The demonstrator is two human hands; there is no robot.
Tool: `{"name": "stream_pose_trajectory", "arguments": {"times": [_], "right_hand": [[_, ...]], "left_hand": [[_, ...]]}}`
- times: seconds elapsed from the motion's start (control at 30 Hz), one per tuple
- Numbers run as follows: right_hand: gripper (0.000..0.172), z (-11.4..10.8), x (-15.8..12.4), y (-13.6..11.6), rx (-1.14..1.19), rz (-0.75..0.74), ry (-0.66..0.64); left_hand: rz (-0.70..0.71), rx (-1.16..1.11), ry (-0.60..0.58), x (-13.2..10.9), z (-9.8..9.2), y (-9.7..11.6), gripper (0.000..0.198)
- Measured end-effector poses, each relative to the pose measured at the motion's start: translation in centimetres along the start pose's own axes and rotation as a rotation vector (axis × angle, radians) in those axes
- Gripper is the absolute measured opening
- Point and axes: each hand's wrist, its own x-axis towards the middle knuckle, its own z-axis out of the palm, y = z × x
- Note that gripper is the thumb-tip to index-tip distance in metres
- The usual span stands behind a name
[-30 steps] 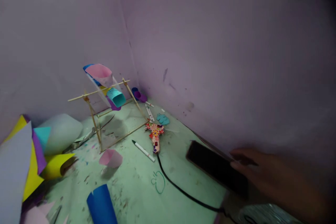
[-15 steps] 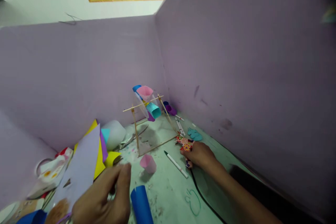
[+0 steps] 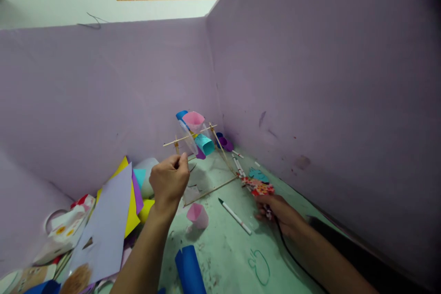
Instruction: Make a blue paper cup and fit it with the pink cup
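A small frame of thin wooden sticks (image 3: 206,188) stands in the corner of a lilac partition, carrying a wheel of coloured paper cups (image 3: 196,135). My left hand (image 3: 169,181) is raised in front of the frame's left upright, its fingers pinched on the stick near the top. My right hand (image 3: 280,211) rests low on the green table (image 3: 223,248), closed round the handle of a patterned glue gun (image 3: 258,188) whose black cord (image 3: 296,257) trails toward me. A white marker (image 3: 236,211) lies between the hands. A loose pink paper cup (image 3: 197,216) sits just below my left hand.
Coloured paper sheets (image 3: 113,211) are piled at the left with a white printed bag (image 3: 65,229). A blue paper roll (image 3: 189,271) lies near the front. More markers (image 3: 237,163) and a teal cut-out (image 3: 258,174) lie by the right wall. A dark flat object (image 3: 344,243) lies along that wall.
My left hand rose from the table's front to the frame's left upright and pinched it. My right hand drew the glue gun back and to the right, lifting it slightly.
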Motion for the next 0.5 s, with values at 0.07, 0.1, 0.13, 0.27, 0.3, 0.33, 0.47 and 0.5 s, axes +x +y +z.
{"name": "stream_pose_trajectory", "arguments": {"times": [0.07,0.1,0.13,0.27,0.3,0.33,0.47,0.5], "right_hand": [[0.017,-0.2,-1.2,-1.0,0.015,-0.035,0.015],[0.019,0.0,-2.0,-1.7,0.008,-0.074,0.011],[0.022,0.4,-2.8,-2.7,0.006,-0.156,-0.009],[0.031,3.8,-5.1,-7.0,-0.090,-0.504,-0.119],[0.032,4.8,-5.1,-8.0,-0.107,-0.558,-0.126],[0.033,5.8,-4.9,-8.7,-0.118,-0.611,-0.131],[0.036,8.7,-2.3,-10.1,-0.202,-0.830,-0.067],[0.036,9.0,-1.5,-10.2,-0.242,-0.866,-0.047]], "left_hand": [[-0.010,0.013,-0.020,0.9,0.4,-0.4,0.032],[-0.016,0.008,-0.034,1.4,0.5,-0.5,0.032],[-0.022,0.002,-0.049,1.9,0.7,-0.6,0.031],[-0.033,-0.020,-0.110,4.3,1.6,-0.2,0.032],[-0.028,-0.022,-0.125,4.8,1.8,0.0,0.032],[-0.021,-0.023,-0.139,5.2,2.0,0.2,0.032],[-0.010,-0.035,-0.176,6.5,2.8,0.7,0.030],[-0.011,-0.043,-0.183,6.6,2.9,0.7,0.030]]}}
